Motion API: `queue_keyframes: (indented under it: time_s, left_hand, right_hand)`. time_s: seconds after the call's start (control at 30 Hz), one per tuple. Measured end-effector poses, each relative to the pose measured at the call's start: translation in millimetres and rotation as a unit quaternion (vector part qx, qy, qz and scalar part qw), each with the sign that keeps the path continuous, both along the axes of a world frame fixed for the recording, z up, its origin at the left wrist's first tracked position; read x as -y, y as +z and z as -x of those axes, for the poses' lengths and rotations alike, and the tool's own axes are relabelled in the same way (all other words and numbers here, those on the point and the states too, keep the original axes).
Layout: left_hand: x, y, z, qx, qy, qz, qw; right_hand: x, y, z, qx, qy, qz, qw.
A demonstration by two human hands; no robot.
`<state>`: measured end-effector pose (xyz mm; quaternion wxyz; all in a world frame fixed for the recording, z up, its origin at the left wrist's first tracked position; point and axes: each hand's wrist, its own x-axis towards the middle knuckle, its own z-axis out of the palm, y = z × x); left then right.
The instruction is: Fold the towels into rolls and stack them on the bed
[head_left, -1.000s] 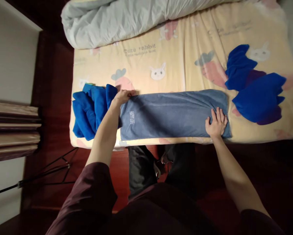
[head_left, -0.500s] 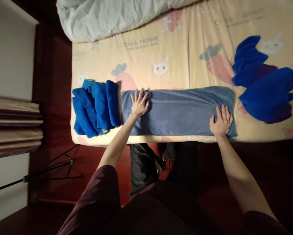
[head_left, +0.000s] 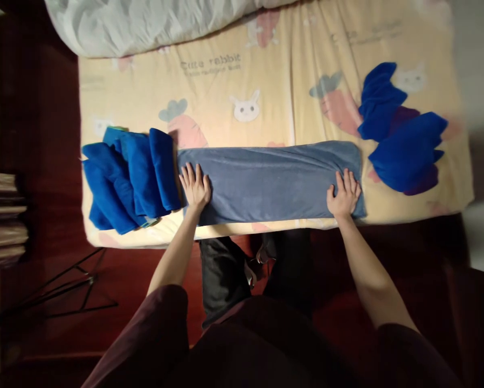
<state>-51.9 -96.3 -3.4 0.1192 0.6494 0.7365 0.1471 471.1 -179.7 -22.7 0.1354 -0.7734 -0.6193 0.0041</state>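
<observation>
A grey-blue towel [head_left: 266,183] lies as a long flat strip along the near edge of the bed, with slight creases toward its right end. My left hand [head_left: 195,187] rests flat on the towel's left end, fingers spread. On the right end lies my right hand [head_left: 344,195], palm down, with its thumb apart from the fingers. Just left of the strip sits a pile of folded blue towels [head_left: 132,178]. Crumpled blue cloths [head_left: 407,151] with some purple beneath them lie beyond the right end.
The bed has a yellow sheet [head_left: 262,70] printed with rabbits and carrots. A white quilt [head_left: 145,27] is bunched along its far side. On the dark red floor at the left stands a black tripod [head_left: 84,280], near a striped curtain [head_left: 3,221].
My left hand has slid down the towel's left end, toward the near edge. The right hand stays in about the same place on the towel. The whole view has shifted.
</observation>
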Motion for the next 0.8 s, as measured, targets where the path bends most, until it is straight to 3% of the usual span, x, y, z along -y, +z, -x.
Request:
queue_keyframes:
  time_s: [0.1, 0.17, 0.37, 0.47, 0.57, 0.67, 0.8]
  left_hand:
    - [60.8, -5.9, -26.8, 0.020, 0.011, -0.018, 1.000]
    - [83.2, -10.1, -34.0, 0.043, 0.027, -0.040, 0.998]
    - [81.9, -13.0, -35.5, 0.097, 0.043, -0.084, 0.991]
    - [80.7, -11.6, -37.4, 0.106, 0.039, -0.091, 0.989]
    - [82.7, -11.7, -38.6, 0.128, 0.032, -0.093, 0.987]
    - [83.0, -12.3, -38.2, 0.134, 0.030, -0.100, 0.985]
    - [82.1, -11.0, -38.0, 0.125, 0.035, -0.095, 0.987]
  right_hand:
    - [-1.0, 6.5, 2.0, -0.003, -0.002, 0.019, 1.000]
    - [-1.4, 12.4, 4.1, -0.013, -0.003, 0.034, 0.999]
    - [6.9, 26.1, 9.0, -0.034, -0.012, 0.043, 0.998]
    - [-3.6, 34.1, -1.7, -0.037, -0.044, 0.016, 0.998]
    - [-46.5, 48.1, -25.5, -0.066, -0.121, -0.017, 0.990]
    - [-107.9, 63.0, -53.5, -0.172, -0.161, 0.051, 0.971]
    - [-163.6, 76.1, -77.9, -0.286, -0.093, 0.130, 0.945]
